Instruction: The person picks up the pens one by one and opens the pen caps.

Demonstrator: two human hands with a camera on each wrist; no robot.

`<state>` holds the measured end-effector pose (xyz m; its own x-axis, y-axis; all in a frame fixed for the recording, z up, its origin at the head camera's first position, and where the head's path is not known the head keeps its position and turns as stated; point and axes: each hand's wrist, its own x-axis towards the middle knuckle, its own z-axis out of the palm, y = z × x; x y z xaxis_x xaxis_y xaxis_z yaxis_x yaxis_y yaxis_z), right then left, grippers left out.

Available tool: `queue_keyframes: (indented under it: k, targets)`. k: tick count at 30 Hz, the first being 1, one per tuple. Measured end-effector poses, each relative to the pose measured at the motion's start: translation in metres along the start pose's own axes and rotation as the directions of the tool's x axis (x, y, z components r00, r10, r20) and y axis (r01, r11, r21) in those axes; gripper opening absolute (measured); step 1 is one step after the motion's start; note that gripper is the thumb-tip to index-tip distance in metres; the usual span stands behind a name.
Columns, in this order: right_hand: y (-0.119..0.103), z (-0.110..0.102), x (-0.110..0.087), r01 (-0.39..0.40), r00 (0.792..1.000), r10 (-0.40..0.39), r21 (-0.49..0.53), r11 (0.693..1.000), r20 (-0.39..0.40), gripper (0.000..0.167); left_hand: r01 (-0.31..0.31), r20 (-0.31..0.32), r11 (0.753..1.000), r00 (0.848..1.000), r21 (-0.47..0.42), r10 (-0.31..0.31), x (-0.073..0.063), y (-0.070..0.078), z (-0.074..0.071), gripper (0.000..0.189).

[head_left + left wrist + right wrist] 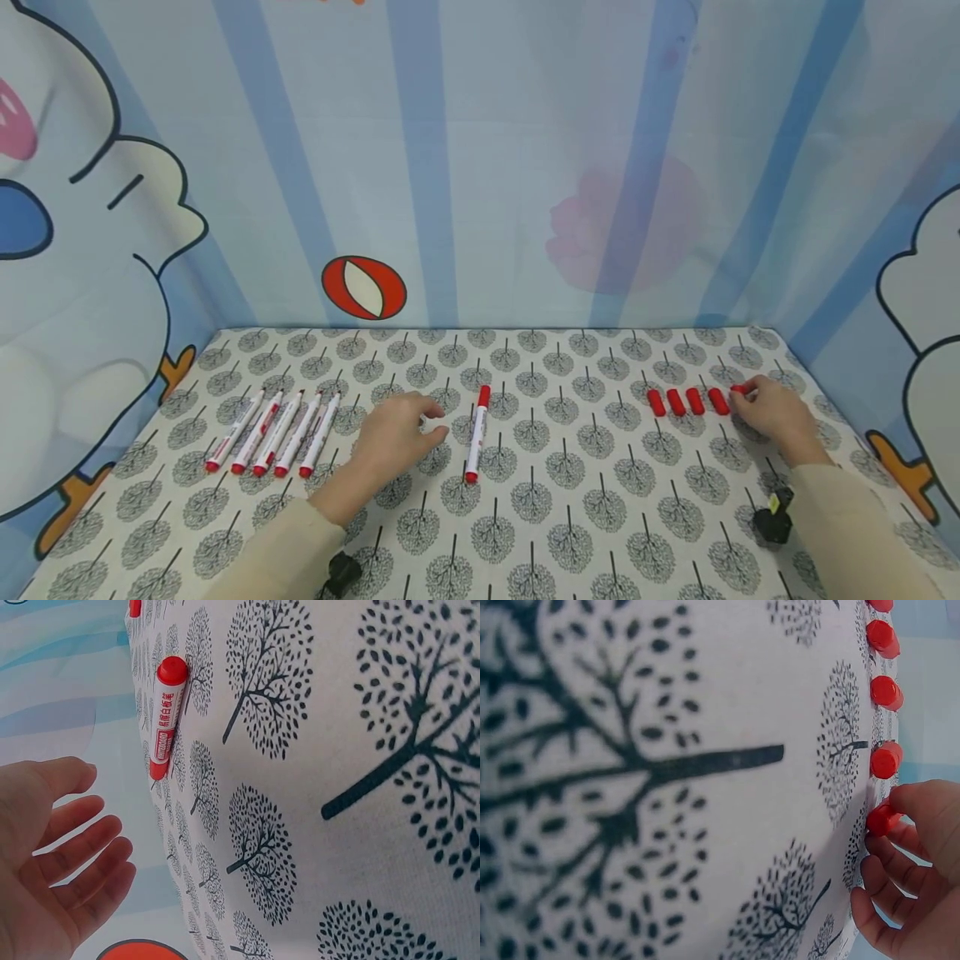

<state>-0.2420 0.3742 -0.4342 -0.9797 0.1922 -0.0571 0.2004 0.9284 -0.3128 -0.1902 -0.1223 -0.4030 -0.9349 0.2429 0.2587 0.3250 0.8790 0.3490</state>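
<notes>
My right hand (772, 412) pinches a red marker cap (883, 819) between thumb and fingertips, at the right end of a row of red caps (695, 401) on the cloth. My left hand (401, 433) hovers over the table with relaxed, slightly bent fingers and nothing in them. Just right of it lies a whiteboard marker (477, 433) with a white barrel and its red cap on, the cap end pointing away from me. In the left wrist view, that marker (166, 716) shows printed lettering, apart from the fingers.
Several uncapped white markers (277, 433) with red ends lie side by side on the left, tips pointing to the back. A tree-patterned cloth (570, 525) covers the table. Behind it rises a striped blue backdrop (495, 167) with cartoon figures.
</notes>
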Motion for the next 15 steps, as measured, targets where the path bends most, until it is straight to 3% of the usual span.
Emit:
queue_keyframes:
  k: [15]
  targets:
    - [0.0018, 0.0017, 0.0003, -0.045, 0.999, 0.045, -0.001, 0.999, -0.016, 0.046, -0.001, 0.017, 1.0, 1.0, -0.027, 0.001, 0.0022, 0.0014, 0.0002, 0.018]
